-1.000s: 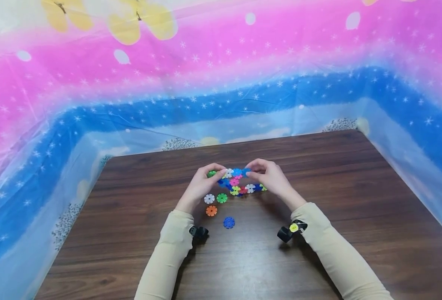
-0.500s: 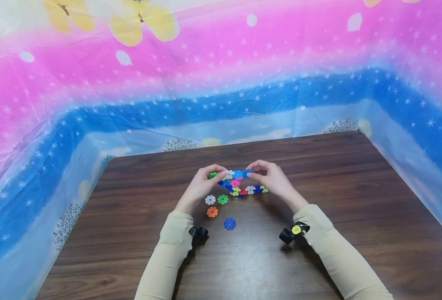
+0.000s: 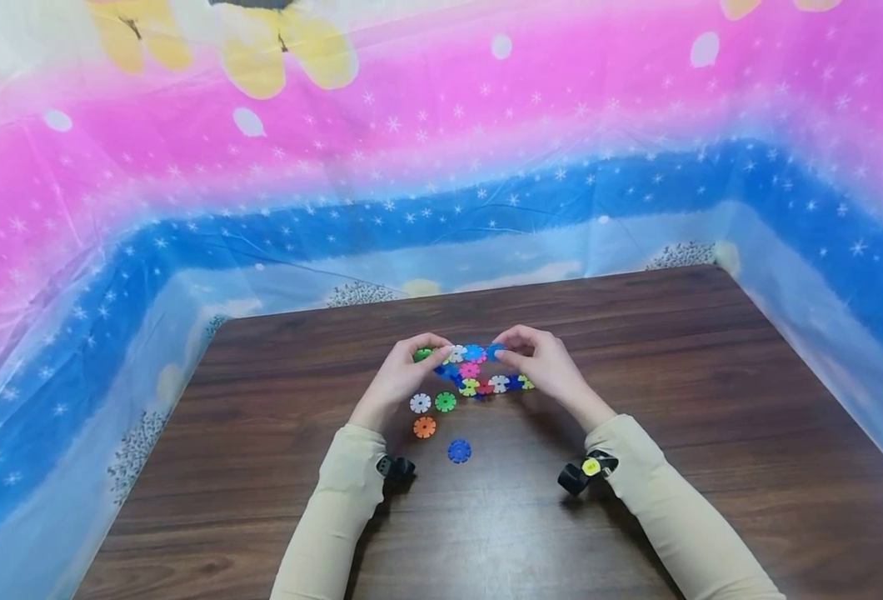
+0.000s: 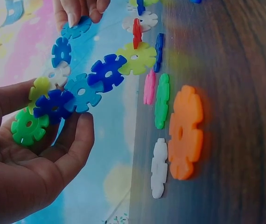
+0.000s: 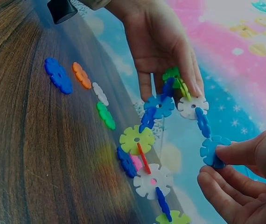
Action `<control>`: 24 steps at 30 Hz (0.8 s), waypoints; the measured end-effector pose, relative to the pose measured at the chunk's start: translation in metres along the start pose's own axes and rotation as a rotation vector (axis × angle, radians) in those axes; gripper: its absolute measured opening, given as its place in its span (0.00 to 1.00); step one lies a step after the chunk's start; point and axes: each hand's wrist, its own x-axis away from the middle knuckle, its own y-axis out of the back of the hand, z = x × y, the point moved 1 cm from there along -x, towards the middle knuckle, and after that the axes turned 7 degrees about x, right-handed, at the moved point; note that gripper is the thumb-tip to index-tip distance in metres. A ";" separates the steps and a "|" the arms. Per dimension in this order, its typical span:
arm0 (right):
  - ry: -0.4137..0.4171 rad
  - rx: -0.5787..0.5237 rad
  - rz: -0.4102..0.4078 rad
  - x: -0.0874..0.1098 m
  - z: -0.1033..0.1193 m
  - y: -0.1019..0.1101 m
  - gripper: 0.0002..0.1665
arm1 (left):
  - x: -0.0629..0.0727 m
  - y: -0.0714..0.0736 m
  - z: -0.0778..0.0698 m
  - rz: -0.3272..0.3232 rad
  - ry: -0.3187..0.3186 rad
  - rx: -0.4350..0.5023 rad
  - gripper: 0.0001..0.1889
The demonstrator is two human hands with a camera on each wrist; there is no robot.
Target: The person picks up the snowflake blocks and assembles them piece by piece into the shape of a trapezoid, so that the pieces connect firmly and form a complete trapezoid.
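Observation:
Interlocking notched plastic discs form a many-coloured chain (image 5: 158,106) between the two hands. My left hand (image 3: 400,371) pinches it near one end, around the white disc (image 5: 192,108), yellow disc and green disc (image 4: 29,125). At the other end, my right hand (image 3: 546,362) pinches a light blue disc (image 5: 215,151) between thumb and fingers. From the left hand a branch hangs toward the table, through a dark blue disc (image 4: 107,73), a yellow disc (image 4: 136,58), a red disc (image 5: 143,157) and a white disc (image 5: 153,181).
Loose discs lie on the wooden table (image 3: 299,500): white (image 3: 421,402), green (image 3: 445,402), orange (image 3: 424,427) and blue (image 3: 460,451). A pink disc (image 4: 149,87) and another blue disc (image 4: 158,52) lie below the chain. A printed cloth (image 3: 411,167) surrounds the table's far side.
The scene sits slightly lower in the head view. Both hands keep their hold on the chain, with hardly any movement.

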 end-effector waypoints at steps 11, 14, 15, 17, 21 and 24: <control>0.014 -0.030 0.019 -0.003 0.001 -0.004 0.10 | 0.000 -0.003 0.001 0.004 -0.004 0.011 0.13; 0.001 -0.136 0.042 -0.004 0.001 -0.004 0.11 | 0.000 -0.003 -0.001 -0.021 -0.002 0.051 0.13; -0.006 -0.172 0.049 -0.004 0.001 -0.004 0.12 | 0.000 -0.004 -0.002 -0.026 -0.004 0.062 0.13; -0.019 -0.240 0.061 -0.004 0.000 -0.004 0.13 | 0.000 -0.004 -0.003 -0.030 -0.011 0.077 0.13; -0.019 -0.286 0.063 -0.004 0.001 -0.002 0.14 | 0.001 -0.006 -0.004 -0.030 -0.025 0.078 0.12; -0.018 -0.332 0.046 -0.006 0.000 -0.002 0.15 | 0.001 -0.008 -0.005 -0.036 -0.038 0.085 0.12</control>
